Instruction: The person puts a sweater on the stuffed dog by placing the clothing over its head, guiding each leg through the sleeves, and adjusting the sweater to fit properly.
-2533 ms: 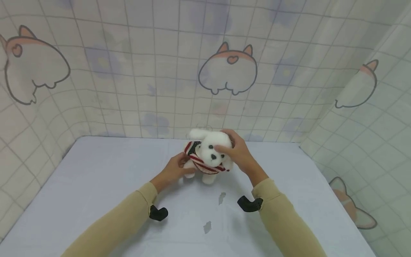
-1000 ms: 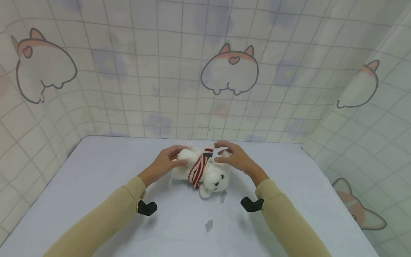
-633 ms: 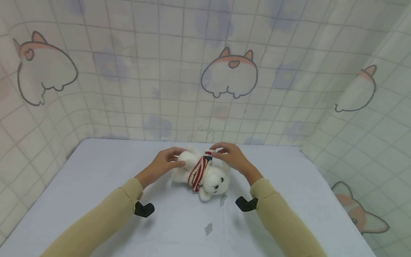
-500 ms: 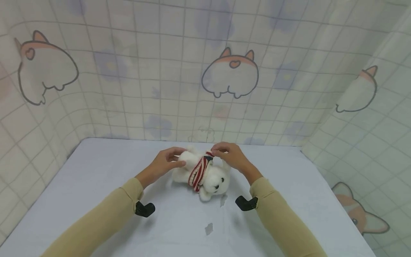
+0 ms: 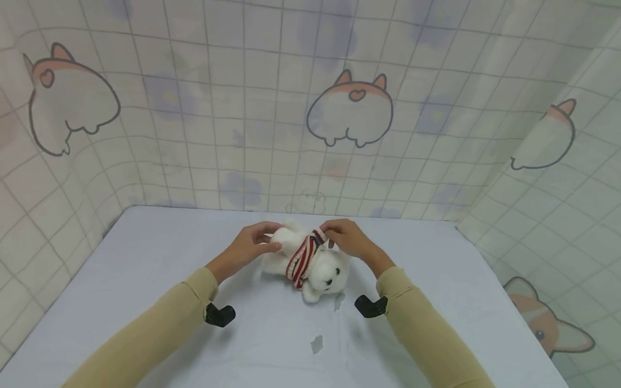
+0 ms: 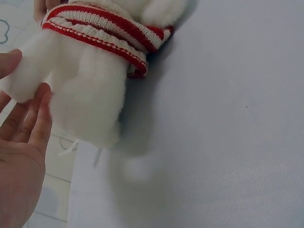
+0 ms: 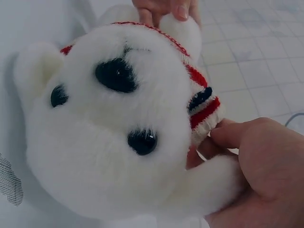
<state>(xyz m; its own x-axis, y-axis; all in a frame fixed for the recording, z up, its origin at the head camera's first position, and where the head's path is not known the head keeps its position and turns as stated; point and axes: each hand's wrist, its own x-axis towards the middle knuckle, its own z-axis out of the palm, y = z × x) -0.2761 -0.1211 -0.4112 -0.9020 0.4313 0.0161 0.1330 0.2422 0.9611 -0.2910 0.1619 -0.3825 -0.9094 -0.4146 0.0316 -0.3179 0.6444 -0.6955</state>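
Note:
A white plush dog (image 5: 327, 272) lies on its side on the table, head to the right and face toward the front. Round its body is a striped red-and-white knitted sweater (image 5: 301, 261) with a dark patch. My left hand (image 5: 242, 250) holds one of the dog's legs (image 6: 35, 66), thumb on one side and fingers on the other in the left wrist view. My right hand (image 5: 349, 237) pinches the upper end of the sweater, a striped cuff (image 7: 206, 118) in the right wrist view. There, an ear (image 7: 209, 187) partly hides the right fingers.
The white-covered table (image 5: 170, 258) carries two small grey patches, one (image 5: 317, 344) nearer the front. Behind and at the sides hangs a gridded curtain (image 5: 271, 97) with cartoon corgis. A black wrist mount (image 5: 371, 307) sits on the right sleeve, another (image 5: 220, 315) on the left.
The dog has gone from upright to lying on its side. My right hand has left its head and taken hold of the sweater's upper end. Lately the left hand has stayed at the leg.

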